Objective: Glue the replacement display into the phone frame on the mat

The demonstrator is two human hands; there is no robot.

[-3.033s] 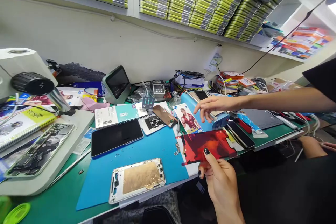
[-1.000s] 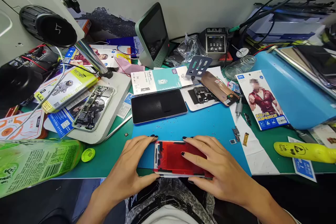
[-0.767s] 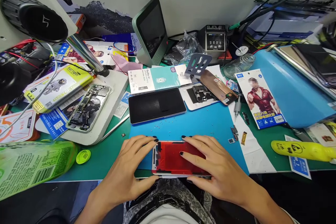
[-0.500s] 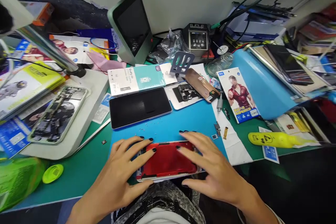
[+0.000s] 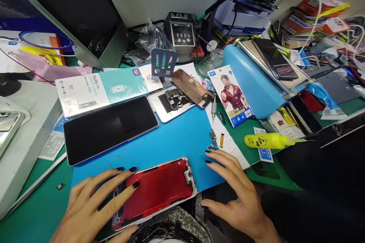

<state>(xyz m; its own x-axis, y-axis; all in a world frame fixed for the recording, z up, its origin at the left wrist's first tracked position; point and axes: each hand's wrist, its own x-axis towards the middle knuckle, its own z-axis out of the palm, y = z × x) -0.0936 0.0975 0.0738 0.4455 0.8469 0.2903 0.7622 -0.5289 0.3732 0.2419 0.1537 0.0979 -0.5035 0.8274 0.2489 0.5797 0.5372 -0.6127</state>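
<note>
My left hand (image 5: 94,205) lies flat, pinning the red-filmed silver phone frame (image 5: 158,190) at the blue rubber mat's (image 5: 176,136) near edge, overhanging my lap. My right hand (image 5: 234,193) rests open, empty, beside it; a second ago it pressed the frame too. Bare mat lies ahead.

A red-backed phone frame (image 5: 158,191) is seen lying at the lower centre of the frame on a blue mat (image 5: 176,136), pinned at its left end by the spread fingers of the left hand (image 5: 91,205). The right hand (image 5: 234,193) is laid flat and open at the mat's lower right edge, clear of the frame, fingertips near small loose parts (image 5: 215,140). A dark phone screen (image 5: 110,127) is seen left of centre, a yellow bottle (image 5: 268,141) to the right.
</note>
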